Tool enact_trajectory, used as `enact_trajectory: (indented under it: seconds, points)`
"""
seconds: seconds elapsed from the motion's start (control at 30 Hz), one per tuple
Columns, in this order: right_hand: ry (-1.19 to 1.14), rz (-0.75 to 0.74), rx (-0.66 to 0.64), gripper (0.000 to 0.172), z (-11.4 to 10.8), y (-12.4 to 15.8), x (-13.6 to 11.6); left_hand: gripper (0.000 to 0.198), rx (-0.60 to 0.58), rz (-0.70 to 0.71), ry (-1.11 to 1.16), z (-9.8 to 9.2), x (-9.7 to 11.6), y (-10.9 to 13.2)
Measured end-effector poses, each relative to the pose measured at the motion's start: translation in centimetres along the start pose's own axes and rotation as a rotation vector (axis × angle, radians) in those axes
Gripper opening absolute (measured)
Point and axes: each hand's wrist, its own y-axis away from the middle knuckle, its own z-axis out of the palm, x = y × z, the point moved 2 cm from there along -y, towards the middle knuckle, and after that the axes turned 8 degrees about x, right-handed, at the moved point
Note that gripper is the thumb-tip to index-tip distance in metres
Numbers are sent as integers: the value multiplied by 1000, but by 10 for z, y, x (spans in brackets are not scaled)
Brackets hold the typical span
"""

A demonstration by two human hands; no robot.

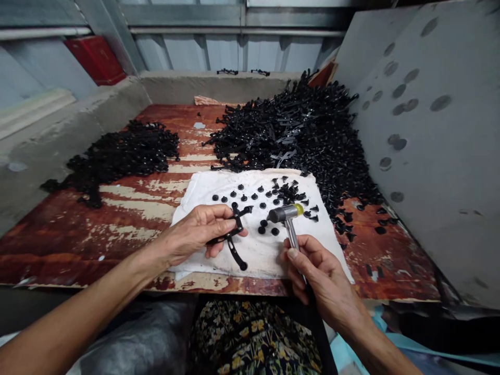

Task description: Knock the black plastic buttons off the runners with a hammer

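We hold a black plastic frame [234, 234] in our left hand [195, 234], just above the near part of the white cloth [261, 258]. The fingers curl around the frame and the hand is mostly closed, which seems to keep the frame from slipping while its long arms stick out. Our right hand [324, 281] is closed around the metal handle of a small hammer [287, 212] with a yellow tip. The hammer head is above the cloth, just beside the frame. Holding it up close like this looks good for small, light taps.

On the cloth lie many small black knobs [242, 197], spread out, maybe so we can see each one. The cloth may be a soft pad over the hard board. Behind the cloth sits a big heap of black plastic frames [297, 130], and to its left is a smaller heap of black bits [125, 156]. Under the cloth is a worn red wooden board [78, 245], close to our lap, so everything is easy to reach.
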Motion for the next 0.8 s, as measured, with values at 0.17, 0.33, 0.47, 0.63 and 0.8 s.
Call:
enact_trajectory:
  seconds: [0.17, 0.33, 0.47, 0.63, 0.8]
  points:
    - [-5, 7, 0, 35, -1, 1, -1, 34, 37, -107, -49, -6, -1, 7]
    - [15, 13, -2, 36, 0, 1, -1, 36, 38, -174, -73, -4, -8, 8]
    - [25, 10, -2, 36, 0, 0, 0, 40, 58, -168, -83, -2, -13, 5]
    - [39, 3, -12, 38, 0, 1, 0, 40, 84, -166, -104, 1, -16, 1]
    - [38, 8, -14, 37, 0, 1, 1, 41, 86, -165, -87, 2, -17, -1]
